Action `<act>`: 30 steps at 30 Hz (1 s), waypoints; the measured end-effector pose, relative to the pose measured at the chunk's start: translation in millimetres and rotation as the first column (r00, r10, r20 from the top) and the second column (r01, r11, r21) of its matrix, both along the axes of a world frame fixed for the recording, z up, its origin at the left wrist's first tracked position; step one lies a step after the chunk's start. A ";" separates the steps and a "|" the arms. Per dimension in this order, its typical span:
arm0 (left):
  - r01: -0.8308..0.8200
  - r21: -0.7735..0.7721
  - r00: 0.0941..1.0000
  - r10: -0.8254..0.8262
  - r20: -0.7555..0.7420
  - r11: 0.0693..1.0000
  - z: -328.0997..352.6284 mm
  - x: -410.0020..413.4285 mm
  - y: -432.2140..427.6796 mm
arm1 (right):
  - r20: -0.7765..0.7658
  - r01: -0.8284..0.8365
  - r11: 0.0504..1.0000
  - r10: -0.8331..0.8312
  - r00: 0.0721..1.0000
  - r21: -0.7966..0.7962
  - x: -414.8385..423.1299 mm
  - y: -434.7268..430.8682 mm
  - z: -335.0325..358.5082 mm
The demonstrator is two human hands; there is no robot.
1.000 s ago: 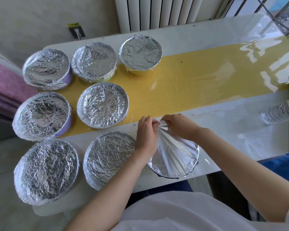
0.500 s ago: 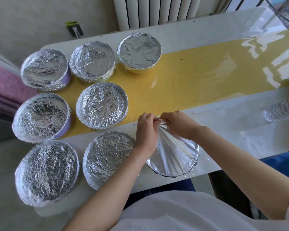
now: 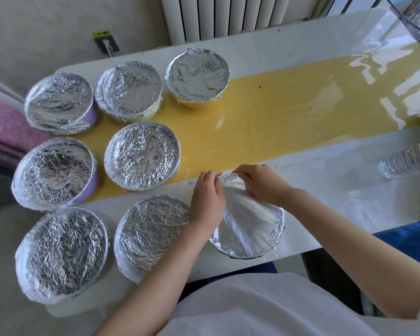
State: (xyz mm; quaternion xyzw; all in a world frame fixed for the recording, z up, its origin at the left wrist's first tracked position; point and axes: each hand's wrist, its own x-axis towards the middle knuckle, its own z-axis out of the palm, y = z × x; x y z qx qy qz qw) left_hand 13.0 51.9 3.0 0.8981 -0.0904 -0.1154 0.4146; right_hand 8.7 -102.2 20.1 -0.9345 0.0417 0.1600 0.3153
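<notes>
My left hand (image 3: 207,202) and right hand (image 3: 260,184) both pinch the far edge of the foil (image 3: 250,224) stretched over the bowl (image 3: 246,255). Bowl sits at the near edge of the table (image 3: 325,214), just right of a foil-covered bowl (image 3: 150,235).

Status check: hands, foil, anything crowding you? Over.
Left hand and right hand both pinch far edge of foil. Foil folded round near rim of bowl. Neighbouring covered bowl close beside left wrist, not blocking.
</notes>
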 end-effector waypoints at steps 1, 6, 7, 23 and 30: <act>0.004 -0.006 1.000 -0.004 0.005 1.000 -0.9 1.1 0.2 | -0.002 0.009 1.000 -0.009 1.000 0.005 -0.1 0.4 -0.4; -0.047 -0.053 0.998 0.049 0.025 0.997 -0.9 0.3 1.8 | 0.040 0.029 0.999 -0.028 0.999 -0.023 -3.7 5.8 -5.6; -0.059 -0.052 0.997 0.061 0.040 0.997 -0.3 -0.2 1.8 | 0.040 0.021 0.999 -0.020 0.999 -0.025 -4.0 5.5 -5.7; -0.048 -0.126 0.994 0.059 0.088 0.991 2.1 5.0 -3.6 | -0.076 -0.167 0.986 0.167 0.983 0.007 15.1 -0.4 2.2; -0.145 -0.067 0.985 0.151 0.083 0.987 1.8 5.4 -4.3 | 0.101 0.012 0.989 -0.027 0.994 0.145 5.3 -7.0 1.9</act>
